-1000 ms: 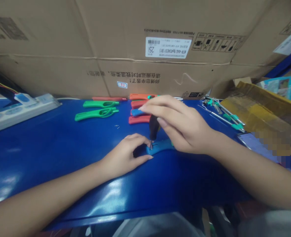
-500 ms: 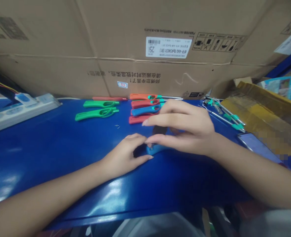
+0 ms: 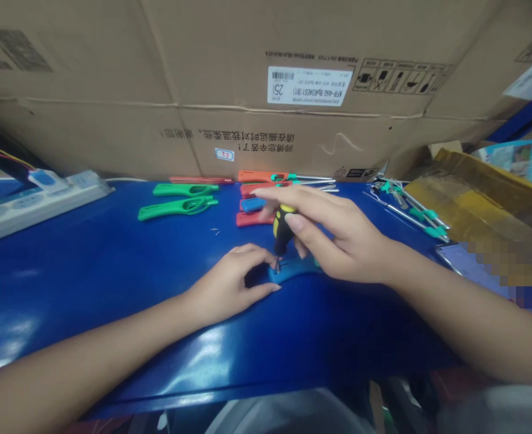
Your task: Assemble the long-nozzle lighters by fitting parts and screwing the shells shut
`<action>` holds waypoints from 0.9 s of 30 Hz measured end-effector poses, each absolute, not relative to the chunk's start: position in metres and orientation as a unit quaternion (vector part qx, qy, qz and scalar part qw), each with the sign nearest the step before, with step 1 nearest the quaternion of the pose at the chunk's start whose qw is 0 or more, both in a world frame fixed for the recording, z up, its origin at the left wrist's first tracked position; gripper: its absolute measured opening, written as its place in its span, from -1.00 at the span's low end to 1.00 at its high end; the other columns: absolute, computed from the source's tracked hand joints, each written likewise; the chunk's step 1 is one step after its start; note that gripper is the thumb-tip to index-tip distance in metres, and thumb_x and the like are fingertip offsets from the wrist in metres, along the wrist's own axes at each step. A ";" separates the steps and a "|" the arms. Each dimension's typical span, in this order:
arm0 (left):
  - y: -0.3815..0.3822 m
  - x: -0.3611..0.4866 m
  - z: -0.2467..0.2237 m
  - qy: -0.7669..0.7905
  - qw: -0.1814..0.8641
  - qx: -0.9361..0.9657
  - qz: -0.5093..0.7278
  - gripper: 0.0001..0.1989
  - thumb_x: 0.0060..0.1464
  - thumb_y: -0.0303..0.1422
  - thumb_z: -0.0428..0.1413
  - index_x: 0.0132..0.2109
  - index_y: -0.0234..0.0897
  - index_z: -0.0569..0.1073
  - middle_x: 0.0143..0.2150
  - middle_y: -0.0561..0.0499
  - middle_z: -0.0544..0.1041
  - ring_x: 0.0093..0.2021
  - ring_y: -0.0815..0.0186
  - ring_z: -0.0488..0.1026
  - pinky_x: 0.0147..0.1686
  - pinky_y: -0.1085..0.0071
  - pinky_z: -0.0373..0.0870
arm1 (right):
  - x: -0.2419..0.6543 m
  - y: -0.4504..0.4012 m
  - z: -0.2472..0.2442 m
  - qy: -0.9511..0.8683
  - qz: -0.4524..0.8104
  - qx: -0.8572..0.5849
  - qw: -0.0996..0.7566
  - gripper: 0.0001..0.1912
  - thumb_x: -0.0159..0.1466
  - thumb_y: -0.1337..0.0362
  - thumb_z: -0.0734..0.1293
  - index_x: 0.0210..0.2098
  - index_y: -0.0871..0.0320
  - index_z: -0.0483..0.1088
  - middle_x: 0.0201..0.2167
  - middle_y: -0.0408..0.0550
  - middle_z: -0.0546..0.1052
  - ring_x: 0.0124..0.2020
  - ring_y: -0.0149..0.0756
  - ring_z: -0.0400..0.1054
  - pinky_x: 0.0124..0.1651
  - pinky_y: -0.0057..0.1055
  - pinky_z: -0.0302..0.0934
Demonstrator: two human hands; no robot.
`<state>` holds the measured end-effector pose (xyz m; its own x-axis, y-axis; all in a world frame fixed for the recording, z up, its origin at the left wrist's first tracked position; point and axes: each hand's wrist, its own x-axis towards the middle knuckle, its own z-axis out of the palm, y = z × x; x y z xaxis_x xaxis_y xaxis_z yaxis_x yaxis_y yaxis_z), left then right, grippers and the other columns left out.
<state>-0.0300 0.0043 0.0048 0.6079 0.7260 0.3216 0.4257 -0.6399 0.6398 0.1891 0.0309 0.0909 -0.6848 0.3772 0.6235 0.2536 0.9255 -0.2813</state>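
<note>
My right hand (image 3: pixel 333 232) grips a stubby black-and-yellow screwdriver (image 3: pixel 283 229) by its handle, held nearly upright. Its tip meets the near end of a blue gas lighter (image 3: pixel 293 270) lying on the table. At that same end my left hand (image 3: pixel 234 280) pinches the lighter between thumb and fingers. Part of the lighter disappears under my right hand. Behind the hands lie assembled lighters: an orange one (image 3: pixel 259 176), red ones (image 3: pixel 250 219) and a blue one (image 3: pixel 250 205), partly covered by my right fingers.
Green lighter shells (image 3: pixel 170 208) and tiny screws (image 3: pixel 215 230) lie left of centre. Metal lighter tubes with teal parts (image 3: pixel 422 217) and a phone (image 3: pixel 469 265) are at right, beside a taped carton (image 3: pixel 473 211). A power strip (image 3: pixel 44 205) stands left; a large cardboard box (image 3: pixel 125 132) walls off the back.
My right hand has opened its grip around the screwdriver and turned, so the yellow-and-black handle now shows. The left hand and the blue lighter stay in place.
</note>
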 end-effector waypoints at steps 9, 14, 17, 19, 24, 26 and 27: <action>0.005 -0.030 0.002 0.337 0.255 0.858 0.291 -0.79 0.19 -0.30 0.28 -0.07 -0.20 0.49 -0.08 0.02 0.59 -0.05 0.22 0.53 0.02 0.27 0.42 | 0.189 0.027 0.092 -0.922 0.020 -0.164 0.350 -0.66 0.48 0.22 0.20 0.17 0.17 0.38 -0.02 0.04 0.58 -0.08 -0.32 0.50 -0.04 -0.37 0.40; 0.005 -0.029 0.003 0.334 0.271 0.854 0.295 -0.80 0.17 -0.32 0.30 -0.09 -0.20 0.49 -0.10 0.04 0.61 -0.04 0.23 0.54 0.05 0.27 0.40 | 0.186 0.030 0.089 -0.903 0.091 -0.160 0.388 -0.76 0.42 0.27 0.31 0.05 0.20 0.45 -0.08 -0.03 0.62 -0.14 -0.37 0.50 -0.03 -0.44 0.39; 0.005 -0.029 0.003 0.330 0.273 0.853 0.299 -0.79 0.17 -0.32 0.29 -0.07 -0.20 0.49 -0.10 0.04 0.61 -0.05 0.23 0.55 0.05 0.26 0.41 | 0.188 0.034 0.088 -0.900 0.044 -0.177 0.395 -0.67 0.37 0.12 0.38 0.05 0.16 0.46 -0.06 0.00 0.62 -0.06 -0.28 0.50 0.03 -0.36 0.39; 0.005 -0.029 0.003 0.332 0.274 0.852 0.298 -0.80 0.17 -0.32 0.29 -0.08 -0.20 0.49 -0.09 0.03 0.61 -0.03 0.23 0.54 0.05 0.26 0.41 | 0.191 0.034 0.091 -0.913 0.069 -0.174 0.364 -0.63 0.46 0.15 0.26 0.18 0.17 0.38 0.07 0.06 0.57 0.06 -0.25 0.47 0.09 -0.30 0.37; 0.005 -0.030 0.002 0.334 0.265 0.855 0.297 -0.79 0.17 -0.32 0.29 -0.06 -0.20 0.49 -0.09 0.02 0.60 -0.02 0.21 0.53 0.05 0.25 0.41 | 0.187 0.029 0.091 -0.910 0.088 -0.142 0.380 -0.77 0.46 0.28 0.24 0.03 0.19 0.45 -0.13 -0.03 0.62 -0.18 -0.39 0.50 -0.02 -0.42 0.38; 0.005 -0.029 0.000 0.331 0.253 0.856 0.307 -0.77 0.17 -0.33 0.30 -0.06 -0.20 0.49 -0.09 0.02 0.61 -0.04 0.20 0.54 0.04 0.25 0.41 | 0.182 0.028 0.084 -0.888 0.031 -0.150 0.434 -0.86 0.40 0.21 0.35 -0.16 0.17 0.47 -0.32 -0.11 0.59 -0.31 -0.40 0.47 -0.14 -0.46 0.38; 0.005 -0.029 -0.001 0.332 0.249 0.856 0.309 -0.77 0.17 -0.33 0.30 -0.06 -0.21 0.48 -0.10 0.03 0.61 -0.05 0.21 0.54 0.02 0.26 0.42 | 0.181 0.027 0.081 -0.879 0.016 -0.147 0.454 -0.85 0.38 0.20 0.37 -0.19 0.17 0.46 -0.36 -0.12 0.57 -0.34 -0.39 0.45 -0.19 -0.46 0.37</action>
<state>-0.0292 0.0052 -0.0008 0.5886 0.7219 0.3639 0.4137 -0.6557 0.6316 0.1805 0.0268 0.0811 -0.5447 0.2724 0.7932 0.2442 0.9563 -0.1607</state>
